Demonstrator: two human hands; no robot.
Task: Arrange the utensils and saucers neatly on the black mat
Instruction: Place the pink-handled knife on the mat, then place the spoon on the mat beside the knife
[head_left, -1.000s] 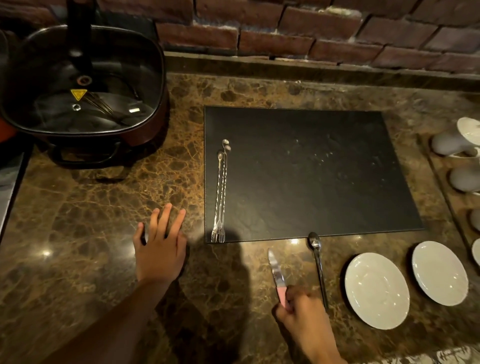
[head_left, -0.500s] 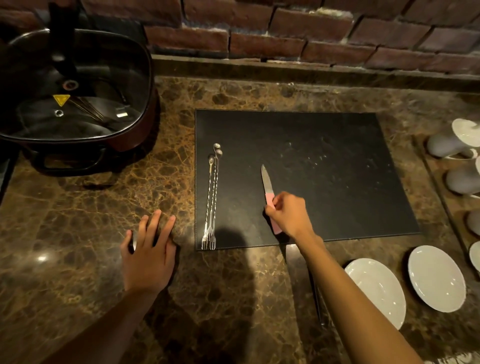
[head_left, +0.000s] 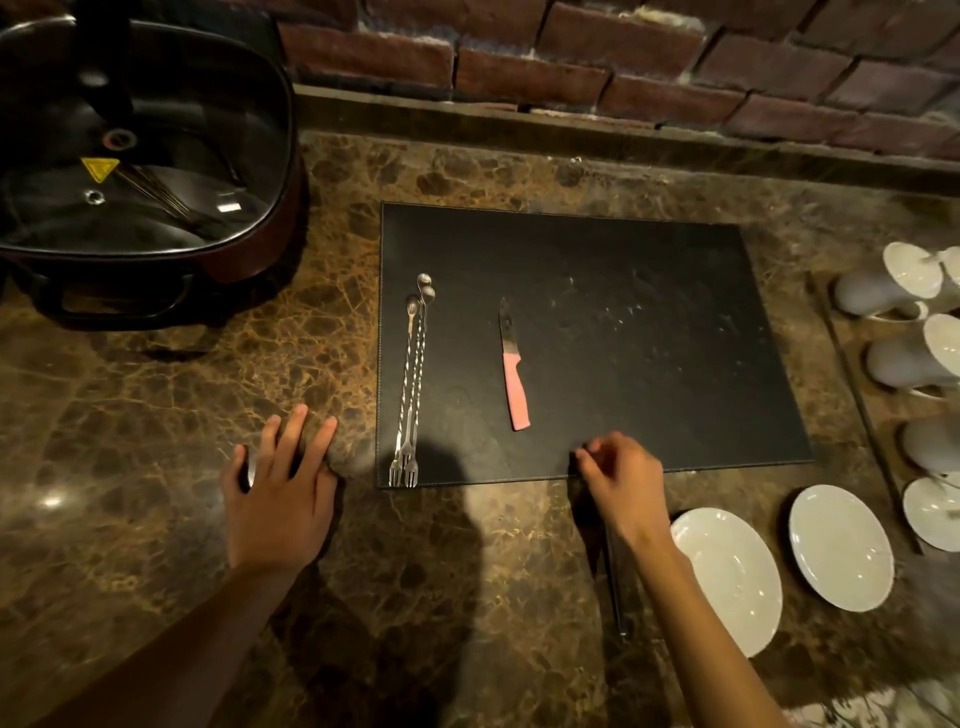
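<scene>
Marble counter (head_left: 156, 395), black mat (head_left: 649, 364): forks (head_left: 410, 384), knife (head_left: 514, 371) on mat; saucers (head_left: 727, 571) off. Left hand (head_left: 280, 493) flat, spread; right hand (head_left: 623, 483) loosely curled, empty (spoon handle (head_left: 615, 597) beneath). Risk: forearm sweeps nearest saucer.

Glossy marble counter (head_left: 156, 415), matt black mat (head_left: 623, 338) – shiny metal forks (head_left: 410, 384)

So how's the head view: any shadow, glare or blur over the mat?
Head view: a dark shadow crosses the black mat near edge by the long forks; the pink knife is sharp; glare spots dot the counter; wide-angle bending curves the brick wall; the right hand is slightly blurred.
</scene>
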